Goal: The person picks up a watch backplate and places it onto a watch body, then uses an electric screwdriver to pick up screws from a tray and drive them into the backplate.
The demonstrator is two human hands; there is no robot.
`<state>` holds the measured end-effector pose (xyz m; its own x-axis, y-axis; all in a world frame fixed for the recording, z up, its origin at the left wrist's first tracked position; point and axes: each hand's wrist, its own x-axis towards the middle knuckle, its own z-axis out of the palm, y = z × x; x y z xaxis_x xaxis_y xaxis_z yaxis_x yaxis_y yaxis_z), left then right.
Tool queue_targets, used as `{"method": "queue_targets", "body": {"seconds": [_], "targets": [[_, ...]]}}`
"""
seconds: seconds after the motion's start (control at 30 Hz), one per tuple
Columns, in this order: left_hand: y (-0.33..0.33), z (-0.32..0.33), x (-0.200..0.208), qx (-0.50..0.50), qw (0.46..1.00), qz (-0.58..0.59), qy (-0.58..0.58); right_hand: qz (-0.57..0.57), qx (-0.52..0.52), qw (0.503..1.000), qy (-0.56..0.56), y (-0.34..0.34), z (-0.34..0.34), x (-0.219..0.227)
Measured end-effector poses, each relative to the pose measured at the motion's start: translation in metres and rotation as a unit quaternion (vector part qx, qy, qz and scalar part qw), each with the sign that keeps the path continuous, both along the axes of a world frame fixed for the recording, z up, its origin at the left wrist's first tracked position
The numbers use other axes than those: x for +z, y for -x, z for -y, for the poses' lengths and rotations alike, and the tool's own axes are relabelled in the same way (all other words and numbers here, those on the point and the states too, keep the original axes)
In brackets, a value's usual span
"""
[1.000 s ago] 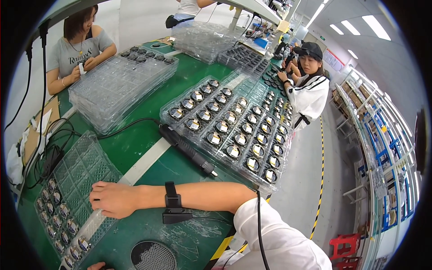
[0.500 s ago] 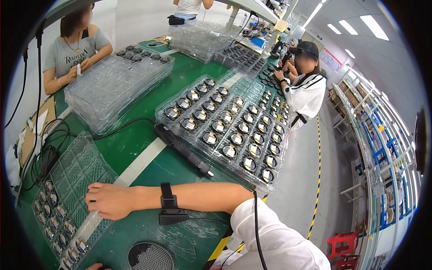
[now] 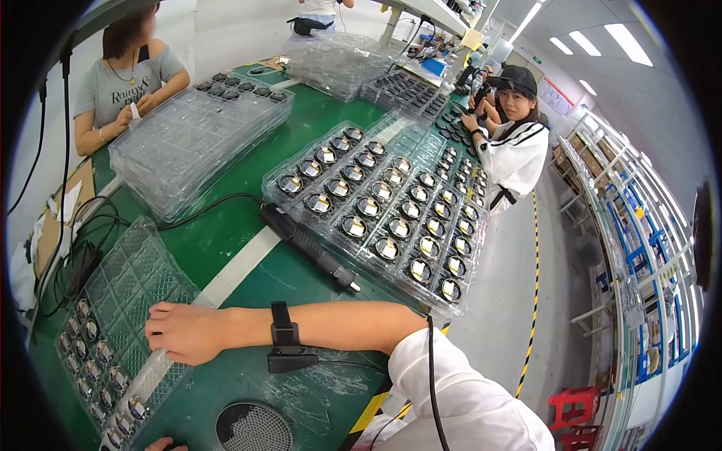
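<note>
My right hand, with a black band on its forearm, is over the right part of a clear compartment tray at the left. Its fingers are curled down and closed; a small dark spot shows between them, but what they hold, if anything, is hidden. Small round black-rimmed parts with light centres fill the near left compartments of that tray. Only the fingertips of my left hand show at the bottom edge, so its grip cannot be read. Near them lies a round dish of small silvery pieces.
A black electric screwdriver with a cable lies beside a large clear tray of similar round parts. Stacked clear trays stand farther back. Co-workers sit at far left and far right. Red stools stand at lower right.
The view has shifted very slightly. My right hand stays over the tray in nearly the same pose. The person at far right has turned the head a little.
</note>
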<state>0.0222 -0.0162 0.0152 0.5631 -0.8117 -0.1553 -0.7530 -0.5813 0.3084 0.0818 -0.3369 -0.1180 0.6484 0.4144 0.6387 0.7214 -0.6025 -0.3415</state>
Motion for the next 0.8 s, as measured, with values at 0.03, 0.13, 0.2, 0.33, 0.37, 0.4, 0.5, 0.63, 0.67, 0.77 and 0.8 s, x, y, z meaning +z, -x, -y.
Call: {"method": "queue_targets", "body": {"seconds": [0.03,0.13,0.2,0.33,0.37,0.4,0.5,0.63,0.67,0.77,0.8], "targets": [[0.0001,0.0001,-0.0001,-0.001,1.000,0.000,-0.001,-0.021,0.003,1.000,0.005,0.0016,0.0009,0.0017],[0.0007,-0.0008,-0.0019,0.000,1.000,0.004,-0.001,-0.039,0.008,0.999,0.007,0.0021,0.0016,0.0024],[0.0007,-0.0014,-0.0022,0.001,1.000,0.005,0.000,-0.033,0.011,0.999,0.004,0.0020,0.0017,0.0021],[-0.0004,-0.0026,-0.0022,0.016,1.000,-0.019,-0.012,-0.033,0.007,0.999,0.009,0.0027,0.0017,0.0031],[-0.0007,-0.0025,-0.0022,0.011,1.000,-0.015,-0.010,-0.034,0.007,0.999,0.010,0.0023,0.0020,0.0026],[-0.0012,-0.0025,-0.0023,0.005,1.000,-0.010,-0.008,-0.033,0.007,0.999,0.009,0.0016,0.0012,0.0021],[-0.0008,-0.0037,-0.0032,0.003,1.000,-0.008,-0.004,-0.035,0.007,0.999,0.006,0.0006,-0.0007,0.0006],[-0.0012,-0.0017,-0.0035,0.003,1.000,-0.011,-0.002,-0.028,0.003,1.000,0.009,0.0022,0.0035,0.0021],[-0.0010,-0.0019,-0.0042,0.008,1.000,-0.014,-0.005,-0.030,0.005,1.000,0.007,0.0013,0.0023,0.0009],[-0.0010,-0.0039,-0.0046,0.013,1.000,-0.015,-0.007,-0.035,0.007,0.999,0.005,0.0005,0.0003,-0.0002],[-0.0011,-0.0033,-0.0049,0.010,1.000,-0.015,-0.003,-0.034,0.004,0.999,0.007,0.0013,0.0013,0.0006]]}}
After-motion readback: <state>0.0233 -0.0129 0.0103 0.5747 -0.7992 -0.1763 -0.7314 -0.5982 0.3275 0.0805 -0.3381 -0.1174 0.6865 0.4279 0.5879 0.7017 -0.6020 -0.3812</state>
